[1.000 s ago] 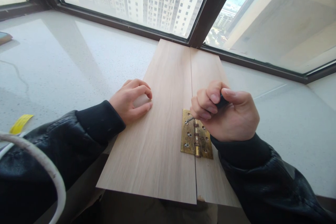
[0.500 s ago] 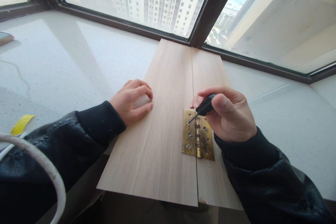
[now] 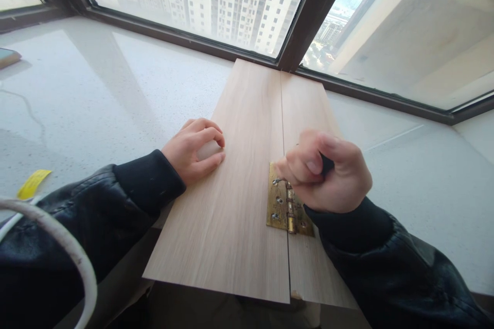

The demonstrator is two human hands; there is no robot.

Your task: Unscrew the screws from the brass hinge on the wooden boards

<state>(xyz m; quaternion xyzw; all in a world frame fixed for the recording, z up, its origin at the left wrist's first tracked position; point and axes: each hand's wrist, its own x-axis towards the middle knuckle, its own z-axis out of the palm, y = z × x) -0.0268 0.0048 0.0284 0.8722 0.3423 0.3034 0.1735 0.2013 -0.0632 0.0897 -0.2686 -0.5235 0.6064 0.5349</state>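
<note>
My right hand (image 3: 328,172) is closed round the black handle of a screwdriver (image 3: 328,164); only a bit of the handle shows. Below the fist, a brass butt hinge (image 3: 291,208) lies across the seam between two wooden boards, partly covered by the hand. Several screws sit in its left leaf, and the screwdriver's tip meets the upper one (image 3: 276,182) as far as I can see. On the left board (image 3: 231,236) rests my left hand (image 3: 195,149), near its left edge, fingers bent, thumb apart, nothing held. The right board (image 3: 320,277) lies alongside.
The boards lie on a white speckled sill (image 3: 96,92) and jut past its front edge. Dark window frames (image 3: 185,38) border the far side. A white cable (image 3: 73,247) loops at lower left, near a yellow tag (image 3: 34,184). A phone-like object (image 3: 8,57) lies far left.
My right hand has rolled over to the left with the screwdriver, and its fingers have wrapped further round the handle. My left hand and the boards stay in place.
</note>
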